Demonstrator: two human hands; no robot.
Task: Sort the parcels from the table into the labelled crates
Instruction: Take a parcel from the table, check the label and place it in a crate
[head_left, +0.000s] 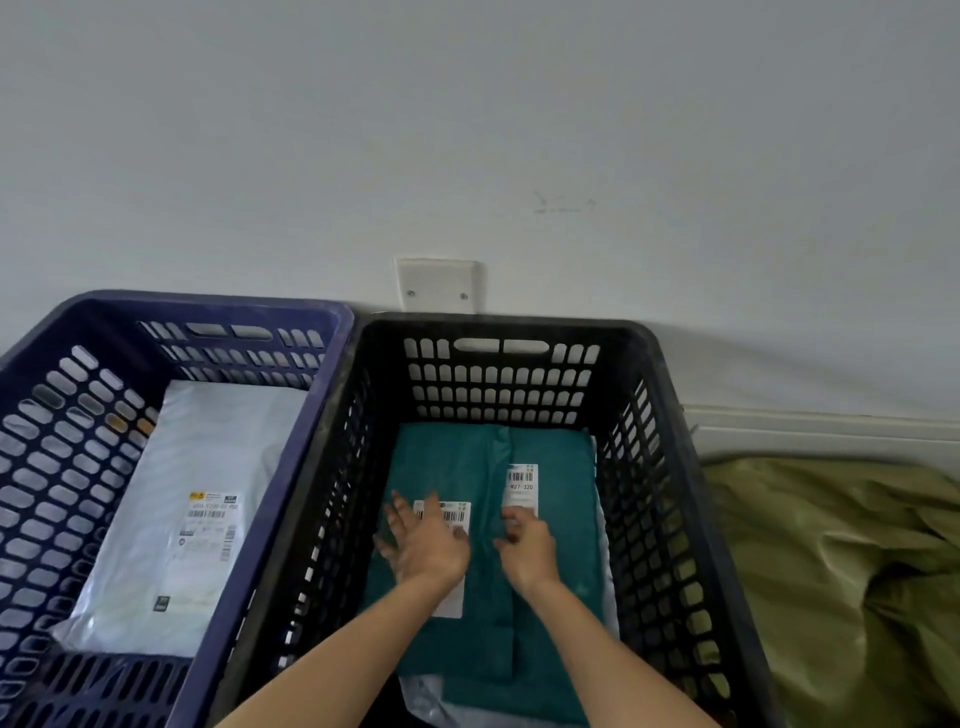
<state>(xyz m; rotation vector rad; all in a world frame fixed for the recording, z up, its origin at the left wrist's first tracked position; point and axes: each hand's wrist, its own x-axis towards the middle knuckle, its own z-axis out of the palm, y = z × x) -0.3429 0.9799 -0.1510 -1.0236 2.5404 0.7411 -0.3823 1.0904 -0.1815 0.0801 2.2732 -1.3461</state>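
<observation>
Observed from my remote station: two slotted crates stand side by side against the wall. The blue crate (208, 301) fills the left of the frame, and the black crate (498, 325) the centre.

Black crate: two teal parcels lie flat on its floor, side by side and touching along a central seam. The left teal parcel (441, 462) carries a barcode label (458, 512), which is partly covered. The right teal parcel (571, 467) carries a label reading R27-320 (521, 486). A pale parcel (431, 696) shows from beneath them at the lower edge of the frame.

Left grip (426, 545): it is open, with fingers spread and blurred. It sits directly over the left teal parcel's label and holds nothing. I cannot confirm whether it touches the parcel.

Right grip (530, 551): its fingers are loosely curled. It sits over the near left part of the right teal parcel, just below that parcel's label and beside the seam. I cannot tell whether the fingers pinch the parcel's edge or merely rest there.

Blue crate: one white parcel (208, 467) lies flat inside, printed label up, well apart from both grips.

Surroundings: an olive cloth (831, 571) lies crumpled at the lower right. A blank wall plate (439, 286) sits above the gap between the crates.
</observation>
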